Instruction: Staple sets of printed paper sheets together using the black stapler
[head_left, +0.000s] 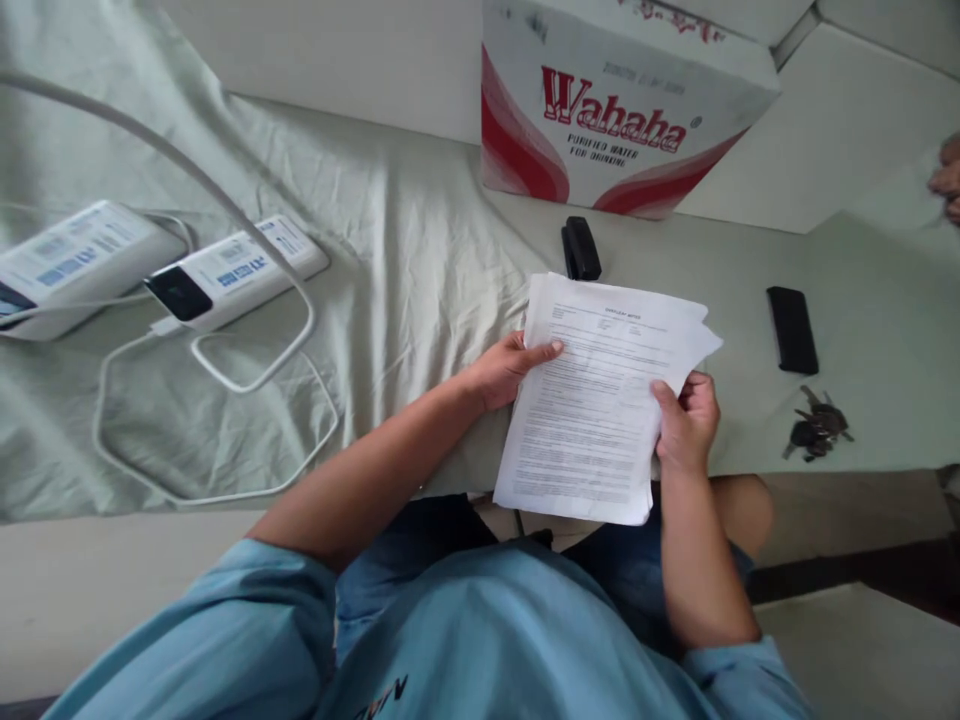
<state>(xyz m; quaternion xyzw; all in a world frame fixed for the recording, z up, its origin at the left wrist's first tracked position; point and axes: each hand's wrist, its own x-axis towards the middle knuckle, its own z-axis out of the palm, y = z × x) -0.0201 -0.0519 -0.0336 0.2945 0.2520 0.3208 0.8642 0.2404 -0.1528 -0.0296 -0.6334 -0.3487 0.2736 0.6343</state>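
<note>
A stack of printed papers [585, 420] is held between my two hands over the front edge of the table. My left hand [510, 368] grips its left side, thumb on top and the other fingers hidden beneath. On the right side, my right hand [686, 420] pinches the stack with the thumb on the print and the fingers curled behind. The sheets are slightly uneven, with a corner sticking out at the upper right. Just beyond the top edge of the papers lies a black stapler [581, 248].
A Wahaba water carton [615, 110] stands at the back. Two white power banks [251, 265] with a looping white cable [101, 400] lie on the cloth at left. To the right are a black phone [793, 330] and keys [819, 425]. Another person's hand [949, 180] shows at the right edge.
</note>
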